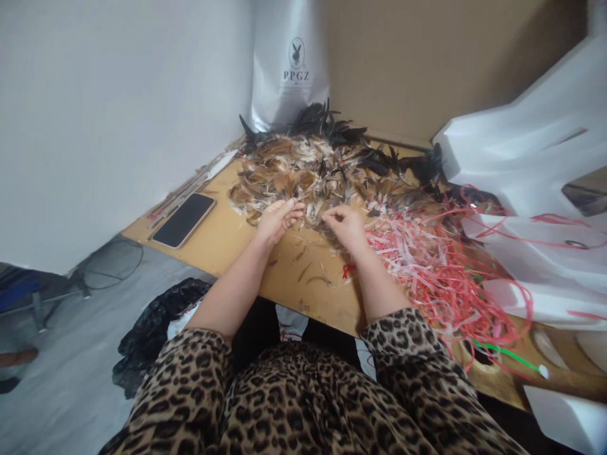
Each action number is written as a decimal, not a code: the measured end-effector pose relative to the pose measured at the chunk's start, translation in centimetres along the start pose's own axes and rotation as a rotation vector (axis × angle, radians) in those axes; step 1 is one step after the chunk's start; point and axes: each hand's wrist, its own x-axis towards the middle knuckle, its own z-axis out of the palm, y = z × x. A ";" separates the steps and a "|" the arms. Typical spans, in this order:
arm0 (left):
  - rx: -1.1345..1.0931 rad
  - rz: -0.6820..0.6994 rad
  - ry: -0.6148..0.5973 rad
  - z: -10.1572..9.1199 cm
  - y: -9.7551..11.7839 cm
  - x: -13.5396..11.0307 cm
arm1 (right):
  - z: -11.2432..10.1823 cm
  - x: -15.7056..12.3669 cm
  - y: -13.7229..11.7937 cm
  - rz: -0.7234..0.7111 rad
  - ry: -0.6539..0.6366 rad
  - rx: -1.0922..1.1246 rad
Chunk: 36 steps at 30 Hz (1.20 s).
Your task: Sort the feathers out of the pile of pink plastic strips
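Note:
A heap of brown, cream and black feathers (289, 161) covers the back of the wooden table. At its near edge, my left hand (279, 220) has its thumb and fingers closed in a pinch. To its right, a short gap away, my right hand (347, 225) also pinches with thumb and forefinger. Whatever lies between the fingertips is too small to make out. Pale feathers show just behind and between the two hands. Right of my right hand spreads a tangle of red and pink plastic ribbon (427, 265).
On the left lies a dark-screened phone (184, 220) on the tabletop (227, 246). A silver bag (291, 63) stands behind the feathers. White molded panels (526, 148) crowd the right side, with a green strip (512, 358) near them. Below hangs a black plastic bag (152, 328).

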 end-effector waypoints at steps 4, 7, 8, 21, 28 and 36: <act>0.008 -0.011 0.008 0.1 -0.1 -0.1 | 0.3 -0.8 -0.9 -0.057 -0.189 -0.376; -0.012 -0.006 -0.016 0.1 -0.3 -0.2 | 0.5 -1.2 -1.4 -0.039 -0.235 -0.554; -0.016 -0.006 -0.024 0.1 -0.4 -0.1 | 0.6 -1.2 -1.4 -0.030 -0.227 -0.562; 0.025 -0.156 -0.149 0.7 -1.3 -1.1 | 1.3 -0.6 -1.8 0.388 -0.040 0.823; 0.013 -0.192 -0.203 0.9 -1.4 -1.4 | 2.2 -0.9 -2.4 0.405 -0.024 0.824; 0.045 -0.214 -0.221 1.0 -1.5 -1.5 | 2.7 -1.0 -2.4 0.426 -0.024 0.810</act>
